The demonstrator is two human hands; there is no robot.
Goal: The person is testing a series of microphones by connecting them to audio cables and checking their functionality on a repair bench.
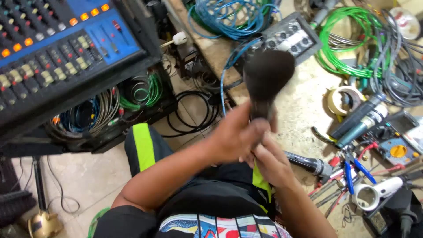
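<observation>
Head view: L hand (233,136) and R hand (269,162) are both clenching the stem of a microphone (266,79) w/ a dark, fuzzy, rounded foam head, holding it upright and blurred over the lap, at the edge of the workbench (304,110). L hand is wrapping the stem higher up, R hand is gripping just below, the two touching. Bench top is looking pale, speckled, stone-like.

Lying on the bench: 2 more handheld mics, one dark w/ a silver collar (308,164) just beside the R hand, one teal-grey cylinder (359,120) further right. 1 roll of cream tape (343,99), ring-shaped. 1 pair of blue-handled pliers (354,169). 1 yellow-dial multimeter (396,152). 1 grey metal jack box (293,37). Cable coils: 1 green (348,42), glossy; 1 blue (229,17).

Left side: 1 mixing console (61,53), blue panel, rows of small knobs, w/ orange buttons glowing. Tangled wires (97,110) are sitting under it. Floor is tiled, beige.
</observation>
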